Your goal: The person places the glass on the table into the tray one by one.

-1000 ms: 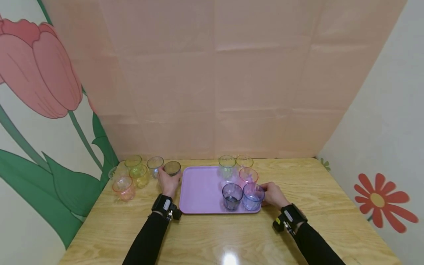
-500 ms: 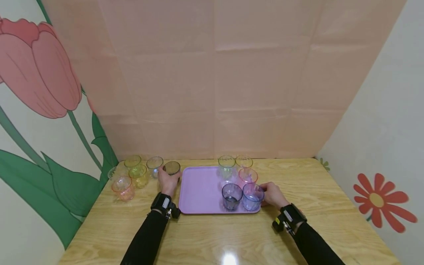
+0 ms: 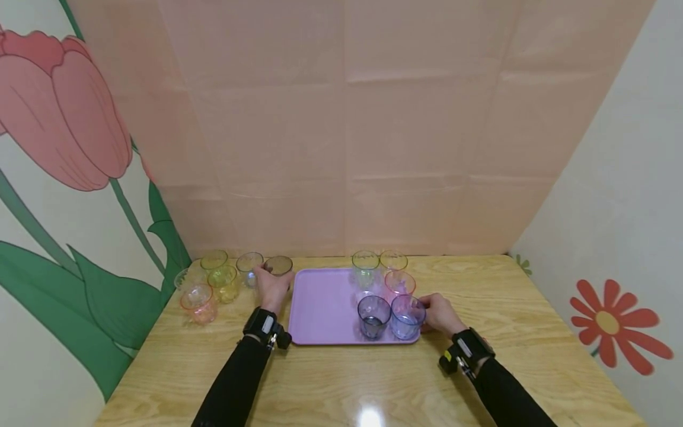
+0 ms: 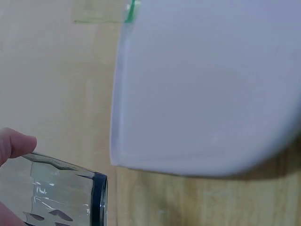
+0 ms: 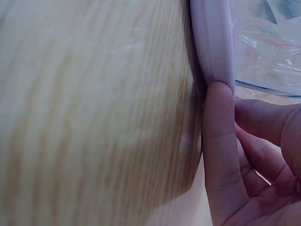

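In the head view, my left hand [image 3: 271, 289] holds a smoky dark glass cup [image 3: 278, 266] just left of the purple tray [image 3: 325, 308]. The left wrist view shows the thumb [image 4: 21, 143] on the side of this tilted-looking cup [image 4: 66, 188], its dark rim near the tray's corner. On the other side, my right hand [image 3: 441, 314] grips the tray's right edge; the right wrist view shows a finger [image 5: 220, 141] against the tray rim [image 5: 214, 42] and the thumb beside it. A blue-tinted cup [image 3: 408, 320] stands right by these fingers.
A dark cup [image 3: 373, 320], a pink-rimmed cup [image 3: 400, 283] and green [image 3: 366, 267] and yellow-rimmed [image 3: 393, 261] cups stand on the tray's right half. Left of it are a bluish cup [image 3: 249, 267], yellow cups [image 3: 225, 287] and a pink-orange cup [image 3: 200, 305] on the wooden table [image 3: 331, 379].
My left hand has raised the dark cup slightly, or shifted it a little away from me. The right hand and the tray stay where they were.
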A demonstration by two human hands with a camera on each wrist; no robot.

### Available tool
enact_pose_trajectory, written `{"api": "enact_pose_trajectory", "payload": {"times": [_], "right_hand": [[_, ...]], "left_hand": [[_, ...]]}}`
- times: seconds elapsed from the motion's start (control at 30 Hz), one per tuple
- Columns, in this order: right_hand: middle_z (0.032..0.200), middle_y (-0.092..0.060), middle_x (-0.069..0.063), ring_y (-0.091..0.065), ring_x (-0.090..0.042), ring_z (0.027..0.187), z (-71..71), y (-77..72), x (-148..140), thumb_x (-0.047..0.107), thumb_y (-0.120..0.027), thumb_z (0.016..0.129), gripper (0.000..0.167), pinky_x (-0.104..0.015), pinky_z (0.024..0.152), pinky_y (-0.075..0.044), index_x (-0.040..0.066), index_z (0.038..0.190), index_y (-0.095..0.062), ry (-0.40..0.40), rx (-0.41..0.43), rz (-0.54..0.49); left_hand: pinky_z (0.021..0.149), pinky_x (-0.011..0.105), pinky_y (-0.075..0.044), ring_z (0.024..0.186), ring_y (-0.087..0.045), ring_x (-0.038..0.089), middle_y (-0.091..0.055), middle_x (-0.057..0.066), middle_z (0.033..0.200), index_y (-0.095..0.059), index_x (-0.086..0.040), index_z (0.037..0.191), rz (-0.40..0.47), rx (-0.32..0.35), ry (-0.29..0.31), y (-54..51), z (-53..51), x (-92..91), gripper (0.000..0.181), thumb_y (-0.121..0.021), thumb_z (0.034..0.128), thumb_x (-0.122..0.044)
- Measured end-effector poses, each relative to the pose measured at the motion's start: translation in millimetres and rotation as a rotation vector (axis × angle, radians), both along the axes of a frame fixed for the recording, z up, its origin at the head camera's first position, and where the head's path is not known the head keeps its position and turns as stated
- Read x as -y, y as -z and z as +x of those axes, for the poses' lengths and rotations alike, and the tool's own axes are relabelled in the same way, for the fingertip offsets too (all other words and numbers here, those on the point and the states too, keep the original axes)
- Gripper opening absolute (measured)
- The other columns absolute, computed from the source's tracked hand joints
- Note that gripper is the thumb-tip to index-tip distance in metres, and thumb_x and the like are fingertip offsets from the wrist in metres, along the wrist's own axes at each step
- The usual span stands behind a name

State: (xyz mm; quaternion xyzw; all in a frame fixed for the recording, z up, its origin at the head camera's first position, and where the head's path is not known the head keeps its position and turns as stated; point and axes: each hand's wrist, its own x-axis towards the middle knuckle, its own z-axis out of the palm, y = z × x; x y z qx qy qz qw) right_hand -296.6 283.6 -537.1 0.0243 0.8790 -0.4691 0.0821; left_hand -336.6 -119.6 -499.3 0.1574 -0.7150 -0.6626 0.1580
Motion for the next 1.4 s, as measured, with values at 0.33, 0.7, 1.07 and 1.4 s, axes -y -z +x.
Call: {"api": "enact_pose_trajectory", "payload": {"times": [0.33, 0.7, 1.07, 1.4], "right_hand": [[0.087, -0.070, -0.011, -0.069, -0.018, 0.070, 1.1, 1.1, -0.4, -0.002, -0.073, 0.094, 0.016, -0.037, 0.062, -0.065, -0.011, 0.108, -0.074, -0.008, -0.029, -0.025], [0.087, -0.072, -0.011, -0.070, -0.018, 0.071, 1.8, -0.3, -0.9, -0.001, -0.074, 0.095, 0.019, -0.038, 0.062, -0.065, -0.012, 0.110, -0.075, -0.012, -0.037, -0.035], [0.085, -0.071, -0.010, -0.069, -0.018, 0.069, 1.7, 3.4, 0.0, 0.000, -0.074, 0.094, 0.017, -0.038, 0.062, -0.065, -0.011, 0.107, -0.075, -0.015, -0.041, -0.045], [0.082, -0.069, -0.007, -0.069, -0.017, 0.068, 2.0, 3.0, -1.1, 0.001, -0.075, 0.095, 0.016, -0.037, 0.060, -0.065, -0.011, 0.105, -0.075, -0.020, -0.059, -0.024]], "left_hand": [[0.106, 0.048, -0.046, 0.124, -0.048, 0.036, -0.048, 0.026, 0.135, -0.041, 0.010, 0.143, -0.017, -0.068, 0.025, -4.5, -3.2, -10.9, 0.079, -0.085, 0.0785, -0.004], [0.107, 0.051, -0.047, 0.121, -0.055, 0.039, -0.054, 0.029, 0.132, -0.052, 0.006, 0.138, -0.150, -0.030, 0.047, -10.3, -8.4, -31.6, 0.078, -0.088, 0.0726, -0.015], [0.104, 0.047, -0.050, 0.120, -0.057, 0.037, -0.058, 0.025, 0.130, -0.049, 0.004, 0.134, -0.034, -0.060, 0.158, -12.3, -12.1, -50.4, 0.069, -0.085, 0.0753, -0.003], [0.105, 0.048, -0.050, 0.123, -0.055, 0.036, -0.058, 0.022, 0.134, -0.048, 0.002, 0.141, -0.007, -0.028, 0.232, -12.0, -13.6, -68.4, 0.073, -0.087, 0.0791, -0.007]]}}
